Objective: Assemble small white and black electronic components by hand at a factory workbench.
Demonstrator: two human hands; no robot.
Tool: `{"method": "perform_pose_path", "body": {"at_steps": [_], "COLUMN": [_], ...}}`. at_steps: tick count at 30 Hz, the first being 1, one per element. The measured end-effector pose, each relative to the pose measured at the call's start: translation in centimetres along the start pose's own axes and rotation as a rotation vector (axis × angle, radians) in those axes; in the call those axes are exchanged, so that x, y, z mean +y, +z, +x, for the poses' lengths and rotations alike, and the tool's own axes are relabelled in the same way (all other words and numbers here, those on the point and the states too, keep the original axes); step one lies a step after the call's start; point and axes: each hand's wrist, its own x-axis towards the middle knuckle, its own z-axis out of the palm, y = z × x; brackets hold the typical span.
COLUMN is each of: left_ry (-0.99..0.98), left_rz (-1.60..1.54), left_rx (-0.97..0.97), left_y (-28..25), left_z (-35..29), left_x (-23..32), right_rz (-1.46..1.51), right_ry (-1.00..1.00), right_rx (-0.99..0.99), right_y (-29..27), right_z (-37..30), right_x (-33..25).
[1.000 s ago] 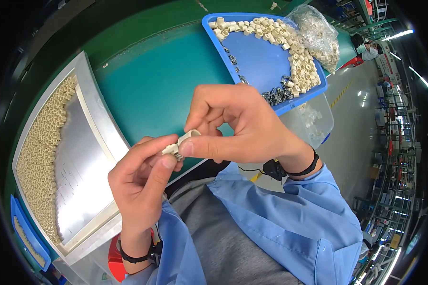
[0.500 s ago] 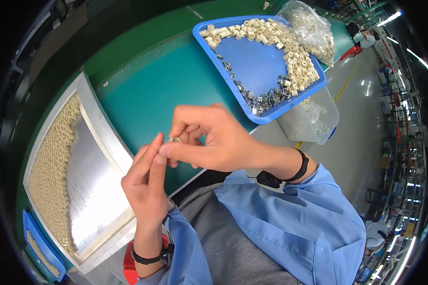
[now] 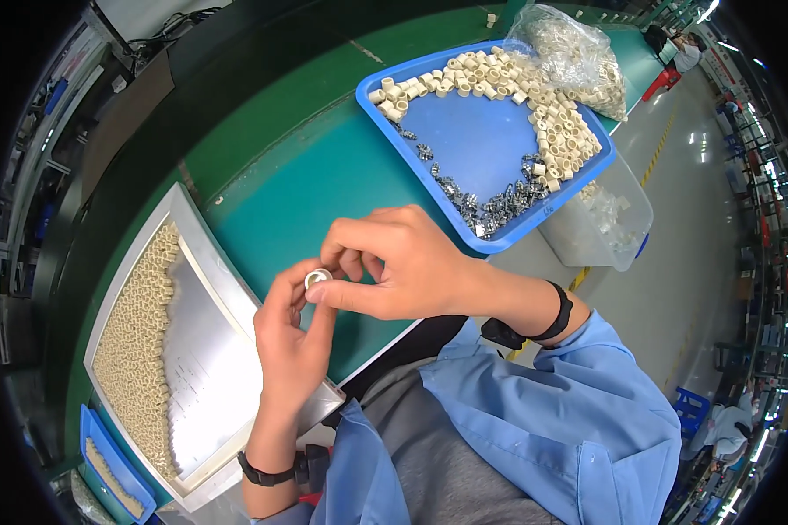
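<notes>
A small cream plastic ring [image 3: 318,277] with an open centre is pinched between my two hands. My left hand [image 3: 291,337] holds it from below and the left, fingers closed around its side. From the right, my right hand [image 3: 403,267] reaches over with its thumb pressed against the ring and its fingers curled. Whether a metal piece sits inside the ring is too small to tell. Beyond my hands is a blue tray [image 3: 474,136] bearing loose cream rings [image 3: 569,131] and small shiny metal clips [image 3: 503,208].
At left lies a metal-framed tray [image 3: 210,376] with densely packed cream pieces [image 3: 136,367]. A smaller blue tray [image 3: 92,424] sits beside it. A clear plastic bag [image 3: 573,52] of pieces rests on the blue tray's far corner. Below that tray's right side is a translucent bin [image 3: 600,232].
The ring has turned so its opening faces up toward me. My left hand has shifted right with its fingers more bent around the ring. The whole view has shifted slightly.
</notes>
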Motion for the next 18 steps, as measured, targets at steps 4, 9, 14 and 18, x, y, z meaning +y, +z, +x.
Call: {"method": "perform_pose_path", "body": {"at_steps": [4,9,14,18], "left_ry": [-0.024,-0.053,-0.082,-0.082], "left_rz": [-0.118,-0.079,0.288,0.289], "left_rx": [0.017,0.064,0.165,0.169], "left_y": [-0.4,-2.7,-5.6,-6.1], "left_z": [3.3,10.7,20.6,26.7], "left_x": [-1.0,-2.4,-6.9,-10.4], "right_rz": [-0.093,-0.325,-0.689,-0.728], "right_ry": [0.034,0.207,0.316,0.293], "right_rx": [0.034,0.172,0.219,0.068], "right_y": [-1.5,-6.5,-10.6,-11.1], "right_z": [0.0,-1.3,-5.0,-7.1], "right_x": [1.1,5.2,9.2,10.4]}}
